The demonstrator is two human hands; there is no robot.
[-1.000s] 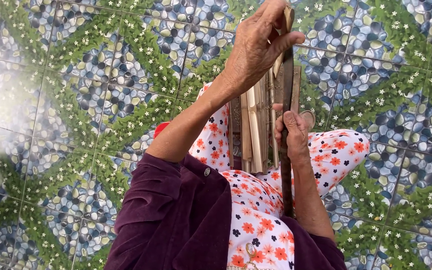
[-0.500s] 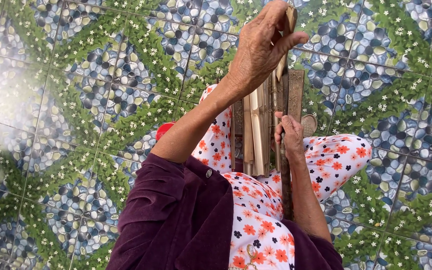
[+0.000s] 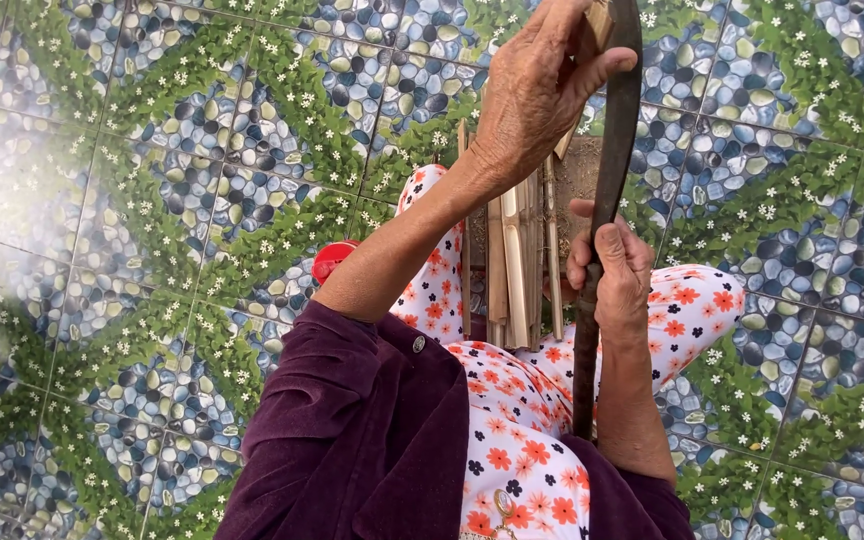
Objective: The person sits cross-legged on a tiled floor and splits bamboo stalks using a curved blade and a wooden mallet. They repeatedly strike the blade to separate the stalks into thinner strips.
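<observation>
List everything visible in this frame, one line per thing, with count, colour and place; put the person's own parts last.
Long dark blade: one, dark brown-black, running from the top edge down to the lap, gripped by the right hand.
Split wood strips: a bundle, count unclear, pale tan, upright between the knees.
Wood piece: one, tan, held at the top by the left hand.
Red round object: one, mostly hidden behind the left forearm.
Tiled floor: pebble-and-leaf pattern, blue, green and white, all around.
Trousers: white with orange flowers, on the lap.
Sleeves: purple, bottom centre.
Left hand: top centre.
Right hand: centre right.
</observation>
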